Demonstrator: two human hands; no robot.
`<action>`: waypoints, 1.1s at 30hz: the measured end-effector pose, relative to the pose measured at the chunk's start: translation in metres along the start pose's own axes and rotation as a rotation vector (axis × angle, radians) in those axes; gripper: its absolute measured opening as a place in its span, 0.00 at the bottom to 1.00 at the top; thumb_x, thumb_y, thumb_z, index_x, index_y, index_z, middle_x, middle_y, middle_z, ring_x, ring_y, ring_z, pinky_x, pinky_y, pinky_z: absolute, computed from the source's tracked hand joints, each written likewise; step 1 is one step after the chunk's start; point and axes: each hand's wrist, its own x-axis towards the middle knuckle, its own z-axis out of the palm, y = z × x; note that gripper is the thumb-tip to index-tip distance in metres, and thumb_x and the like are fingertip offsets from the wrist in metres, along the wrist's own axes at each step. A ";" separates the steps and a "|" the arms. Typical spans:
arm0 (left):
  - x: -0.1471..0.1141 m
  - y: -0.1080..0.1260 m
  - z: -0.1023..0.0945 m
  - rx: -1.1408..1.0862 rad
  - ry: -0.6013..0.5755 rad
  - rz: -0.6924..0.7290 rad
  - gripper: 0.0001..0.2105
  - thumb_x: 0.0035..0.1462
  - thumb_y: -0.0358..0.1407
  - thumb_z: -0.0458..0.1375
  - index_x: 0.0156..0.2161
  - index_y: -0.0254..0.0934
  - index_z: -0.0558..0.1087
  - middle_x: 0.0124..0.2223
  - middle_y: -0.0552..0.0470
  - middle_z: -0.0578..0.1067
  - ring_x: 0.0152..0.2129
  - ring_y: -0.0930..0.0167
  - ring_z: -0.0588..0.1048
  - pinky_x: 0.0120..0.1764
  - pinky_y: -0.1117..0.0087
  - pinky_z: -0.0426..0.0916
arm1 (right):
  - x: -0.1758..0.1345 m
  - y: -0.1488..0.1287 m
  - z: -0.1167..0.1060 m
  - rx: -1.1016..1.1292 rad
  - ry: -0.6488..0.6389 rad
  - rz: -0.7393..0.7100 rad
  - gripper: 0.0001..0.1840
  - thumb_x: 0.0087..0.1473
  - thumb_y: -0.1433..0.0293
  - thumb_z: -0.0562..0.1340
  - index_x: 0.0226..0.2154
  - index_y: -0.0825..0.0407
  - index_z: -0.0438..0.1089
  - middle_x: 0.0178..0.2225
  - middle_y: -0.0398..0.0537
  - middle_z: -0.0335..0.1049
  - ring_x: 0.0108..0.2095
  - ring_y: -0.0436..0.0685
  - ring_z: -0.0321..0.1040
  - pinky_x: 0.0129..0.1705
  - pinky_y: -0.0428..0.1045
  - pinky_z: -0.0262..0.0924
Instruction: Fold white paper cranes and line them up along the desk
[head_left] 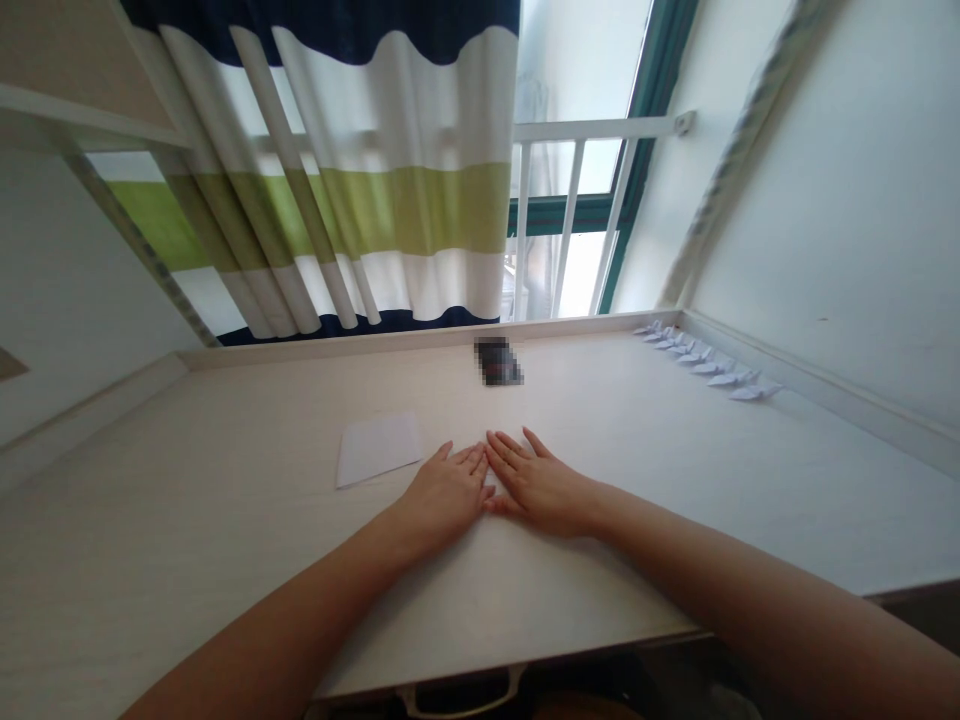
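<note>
My left hand [450,490] lies flat, palm down, on the pale desk [247,560], its fingers stretched out. Beside it my right hand [536,485] rests the same way, and the fingertips and thumbs of the two hands meet in the middle. Neither hand visibly holds anything; whatever may be under the palms is hidden. Just beyond my left hand is a white sheet or stack of square paper [379,448]. A row of several white folded paper cranes [709,365] stands along the desk's right side, away from my right hand.
A dark pixelated object [498,361] lies near the desk's back edge. Behind the desk hang striped curtains [420,210] beside a window with a white railing [592,130]. White walls rise at both sides. A drawer handle [461,705] shows below the front edge.
</note>
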 end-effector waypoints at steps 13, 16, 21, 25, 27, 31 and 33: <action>-0.005 0.010 -0.011 -0.038 -0.155 -0.084 0.26 0.58 0.43 0.38 0.57 0.28 0.52 0.59 0.38 0.52 0.57 0.61 0.51 0.55 0.50 0.40 | -0.022 0.011 -0.002 -0.049 0.063 0.078 0.35 0.56 0.53 0.38 0.57 0.58 0.48 0.59 0.56 0.43 0.60 0.59 0.38 0.59 0.59 0.32; -0.011 0.006 -0.013 -0.038 -0.185 -0.115 0.27 0.58 0.44 0.38 0.58 0.29 0.51 0.60 0.38 0.51 0.57 0.61 0.51 0.55 0.50 0.39 | -0.021 0.011 0.001 -0.061 0.085 0.103 0.35 0.55 0.53 0.38 0.57 0.58 0.48 0.59 0.57 0.44 0.60 0.59 0.39 0.58 0.60 0.33; -0.027 -0.005 -0.016 -0.054 -0.238 -0.168 0.28 0.57 0.46 0.36 0.59 0.30 0.49 0.61 0.42 0.48 0.58 0.64 0.49 0.55 0.50 0.41 | -0.019 0.008 0.003 -0.077 0.080 0.150 0.36 0.55 0.52 0.37 0.57 0.59 0.48 0.59 0.58 0.43 0.60 0.60 0.39 0.58 0.61 0.34; -0.030 -0.005 -0.015 -0.042 -0.211 -0.194 0.27 0.58 0.45 0.36 0.58 0.31 0.50 0.61 0.43 0.49 0.58 0.64 0.49 0.55 0.50 0.40 | -0.019 0.008 0.002 -0.076 0.064 0.176 0.36 0.55 0.52 0.37 0.57 0.59 0.48 0.59 0.57 0.42 0.60 0.59 0.39 0.58 0.61 0.35; -0.028 -0.002 -0.014 -0.028 -0.190 -0.208 0.27 0.58 0.45 0.36 0.58 0.31 0.52 0.60 0.42 0.51 0.57 0.64 0.51 0.55 0.49 0.38 | -0.020 0.007 0.002 -0.074 0.068 0.200 0.36 0.55 0.52 0.37 0.57 0.60 0.47 0.59 0.57 0.42 0.60 0.59 0.39 0.57 0.61 0.35; -0.024 -0.002 -0.013 -0.027 -0.157 -0.210 0.25 0.58 0.44 0.37 0.56 0.31 0.56 0.59 0.41 0.55 0.56 0.63 0.54 0.55 0.48 0.40 | -0.021 0.004 0.001 -0.084 0.082 0.256 0.36 0.55 0.52 0.38 0.57 0.60 0.48 0.59 0.58 0.43 0.60 0.60 0.39 0.57 0.61 0.36; -0.024 -0.005 -0.011 -0.040 -0.147 -0.209 0.24 0.58 0.44 0.37 0.55 0.34 0.57 0.59 0.43 0.56 0.55 0.63 0.55 0.54 0.48 0.42 | -0.021 0.002 0.001 -0.093 0.090 0.277 0.36 0.55 0.53 0.38 0.56 0.60 0.49 0.59 0.59 0.43 0.60 0.60 0.39 0.57 0.62 0.37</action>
